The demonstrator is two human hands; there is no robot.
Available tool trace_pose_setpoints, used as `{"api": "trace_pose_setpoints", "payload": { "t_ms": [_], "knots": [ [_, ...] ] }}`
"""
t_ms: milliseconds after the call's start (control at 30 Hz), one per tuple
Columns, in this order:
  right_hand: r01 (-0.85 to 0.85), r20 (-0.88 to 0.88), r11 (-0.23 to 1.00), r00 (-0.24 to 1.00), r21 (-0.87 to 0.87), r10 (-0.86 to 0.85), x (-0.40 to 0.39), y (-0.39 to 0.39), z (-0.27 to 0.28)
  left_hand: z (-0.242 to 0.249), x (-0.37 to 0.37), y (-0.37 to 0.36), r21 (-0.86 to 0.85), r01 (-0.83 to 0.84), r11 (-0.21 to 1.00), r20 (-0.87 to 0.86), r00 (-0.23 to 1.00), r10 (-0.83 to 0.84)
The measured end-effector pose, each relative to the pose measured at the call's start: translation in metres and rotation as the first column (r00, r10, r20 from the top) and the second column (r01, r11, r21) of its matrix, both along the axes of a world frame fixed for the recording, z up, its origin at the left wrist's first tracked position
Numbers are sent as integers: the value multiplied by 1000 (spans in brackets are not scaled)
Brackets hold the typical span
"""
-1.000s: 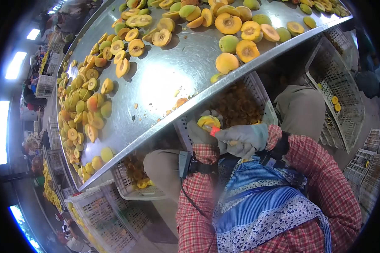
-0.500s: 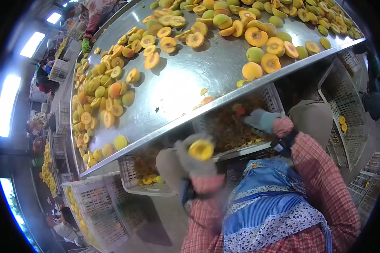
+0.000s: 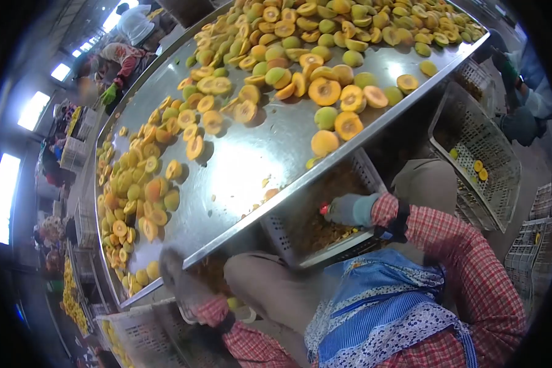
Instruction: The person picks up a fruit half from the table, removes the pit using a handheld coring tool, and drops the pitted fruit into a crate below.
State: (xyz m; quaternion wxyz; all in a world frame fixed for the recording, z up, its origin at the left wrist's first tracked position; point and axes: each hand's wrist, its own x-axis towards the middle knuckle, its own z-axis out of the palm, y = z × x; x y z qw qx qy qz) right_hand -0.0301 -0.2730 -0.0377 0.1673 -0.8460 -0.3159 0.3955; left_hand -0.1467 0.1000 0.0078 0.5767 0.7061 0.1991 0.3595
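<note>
My left hand (image 3: 187, 279), in a grey glove, is smeared by motion at the front edge of the metal table (image 3: 227, 190); whether it holds anything cannot be made out. My right hand (image 3: 349, 210), in a grey-blue glove, is closed around a small tool with a red end (image 3: 324, 209); the rest of the tool is hidden. Beneath that hand stands a plastic crate (image 3: 279, 239) with brown scraps and yellow bits in it. Whole and halved yellow-green peaches (image 3: 324, 91) cover much of the table, some halves showing their pits.
A tilted crate (image 3: 494, 178) with a few yellow halves lies to the right. White crates (image 3: 144, 331) stand at lower left, one holding yellow fruit. A co-worker's green-gloved hand (image 3: 109, 94) is by the far left edge. Another person (image 3: 533, 92) sits at right.
My left hand has swung left to the table's edge; the yellow peach half it held is no longer visible. The right hand remains over the crate. The view has shifted.
</note>
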Motion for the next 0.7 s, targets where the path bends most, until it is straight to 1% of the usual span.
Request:
{"api": "trace_pose_setpoints", "payload": {
  "t_ms": [33,67,100,133,167,200,233,267,300,333,367,400,467,500,533,567,600,633,667,700],
  "knots": [
    [96,-78,994,993,58,-92,-8,-2,20,28,35,-46,129,95,987,-50,995,-89],
    [196,-159,974,971,110,-177,-14,-6,31,33,72,-73,62,330,942,19,943,-332],
    [205,-156,972,970,110,-187,-15,-11,22,24,108,-93,264,462,847,-94,886,-454],
    [110,-103,987,990,114,-98,-13,-16,6,22,138,-132,-1,539,842,-168,830,-532],
    [15,-52,993,999,118,-9,-12,-19,-3,28,163,-169,142,633,761,-342,753,-563],
    [25,-53,992,998,124,-18,-11,-22,3,33,182,-204,238,663,710,-611,670,-422],
    [107,-117,975,989,197,-85,-12,-25,11,40,196,-234,322,714,622,-765,583,-274],
    [191,-184,947,972,260,-145,-12,-29,16,44,205,-257,377,768,517,-867,489,-94],
    [197,-186,946,971,259,-151,-13,-34,9,37,210,-271,376,772,512,-868,487,-97],
    [164,-96,914,986,370,-138,-16,-37,-3,28,215,-280,416,795,441,-874,483,-47],
    [118,-4,872,991,475,-132,-16,-37,1,25,217,-284,451,814,367,-876,482,7],
    [119,-8,871,991,477,-131,-14,-37,6,23,219,-282,449,815,366,-878,479,10],
    [250,-206,902,961,351,-186,-11,-38,21,24,222,-267,431,853,295,-891,454,-11],
    [245,-204,902,962,357,-181,-12,-37,23,25,219,-250,382,838,389,-855,480,-196],
    [283,-206,904,952,321,-225,-12,-35,24,24,214,-226,316,825,469,-779,507,-368],
    [317,-206,904,942,286,-266,-12,-32,25,-12,218,-189,215,780,588,-550,595,-587],
    [306,-205,905,946,297,-252,-12,-28,27,7,200,-179,-167,734,658,-305,596,-742],
    [325,-158,908,943,264,-292,-13,-24,27,17,177,-170,-238,764,600,-23,613,-789],
    [341,-106,911,940,233,-325,-14,-20,27,36,152,-177,-524,723,451,283,647,-708],
    [380,-104,852,924,359,-368,-17,-20,20,35,133,-173,-566,679,467,280,692,-665]
  ]
}}
